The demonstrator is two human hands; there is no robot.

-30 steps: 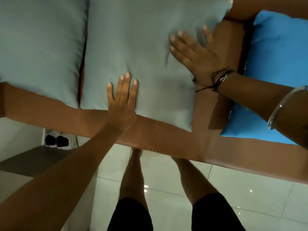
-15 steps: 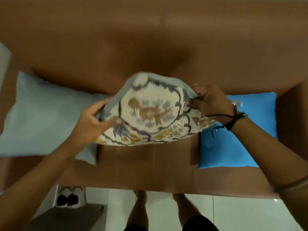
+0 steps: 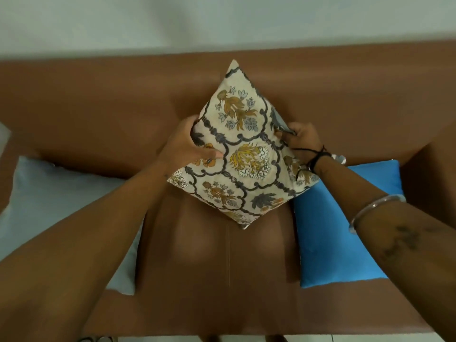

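Observation:
A cream cushion with a grey and yellow floral print (image 3: 243, 154) stands on one corner on the middle of a brown sofa seat (image 3: 217, 262), turned like a diamond. My left hand (image 3: 187, 144) grips its left corner, thumb across the printed front. My right hand (image 3: 299, 135) pinches the right corner, where a bit of grey-blue backing shows. The cushion's top corner leans toward the sofa backrest (image 3: 111, 102).
A pale grey-blue cushion (image 3: 49, 206) lies flat on the seat at the left. A bright blue cushion (image 3: 330, 233) lies flat at the right, beside the sofa's right armrest (image 3: 434, 174). A light wall (image 3: 222, 21) rises behind the sofa.
One second ago both hands lay flat on a grey-blue cushion. Since then they have taken hold of the patterned cushion and turned it from lying bunched to standing upright on one corner.

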